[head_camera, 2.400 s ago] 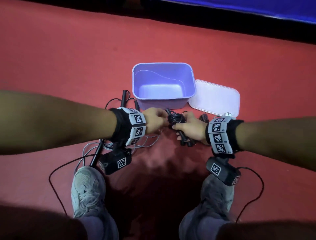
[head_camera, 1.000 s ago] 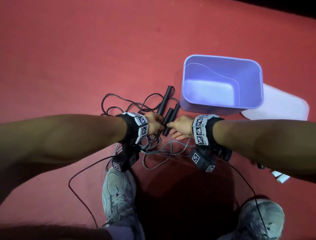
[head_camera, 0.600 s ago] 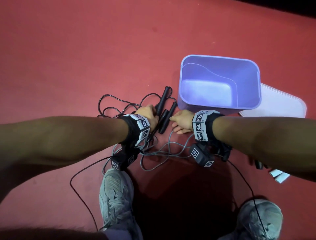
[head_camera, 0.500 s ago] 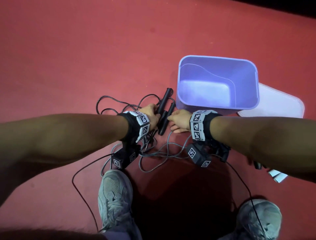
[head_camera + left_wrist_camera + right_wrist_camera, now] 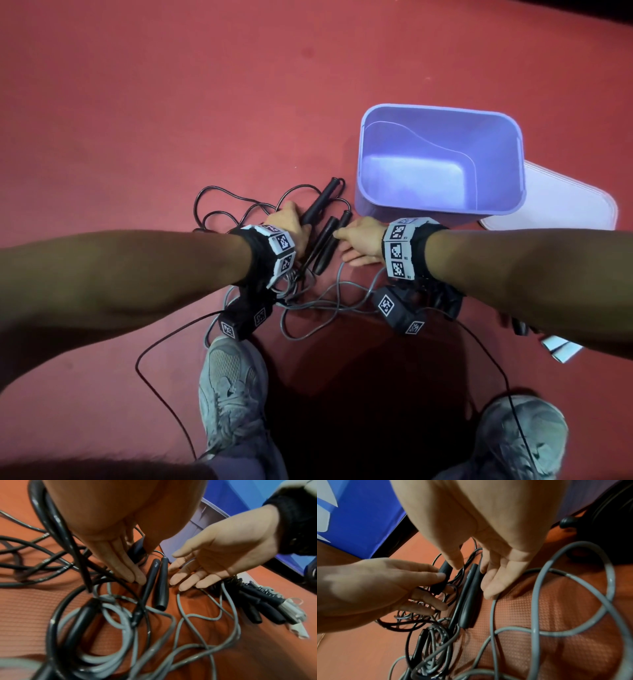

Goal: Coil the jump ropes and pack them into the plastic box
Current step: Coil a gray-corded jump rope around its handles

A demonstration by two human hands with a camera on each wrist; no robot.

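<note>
1. The left hand (image 5: 289,226) is low on the red mat (image 5: 171,102), fingers long and nearly straight, their tips resting on the tangle just left of a pair of black handles (image 5: 157,584). In the right wrist view its thumb and fingertips touch a third black handle (image 5: 441,577), but a closed grip does not show.
2. The right hand (image 5: 359,240) lies flat and wide on the other side of the pair, palm half up, fingers (image 5: 185,580) just beside the nearer handle and holding nothing.
3. The two handles lie side by side between the hands, touching each other, with thin black cord (image 5: 233,202) looping away to the left.
4. A grey rope (image 5: 329,301) sprawls in loose loops nearer the feet, crossing the black cord.
5. A bundle of further black handles (image 5: 257,601) lies to the right, behind the right hand.
6. The purple box (image 5: 442,212) stands open just beyond the right hand, nothing in it; its lid (image 5: 561,205) rests on the mat beside it.
7. By my reading the step is gathering one rope's handles before coiling; no rope looks packed.
8. The next move calls for closing on the matched pair together, then drawing their cord free of the grey loops so it winds cleanly.
</note>
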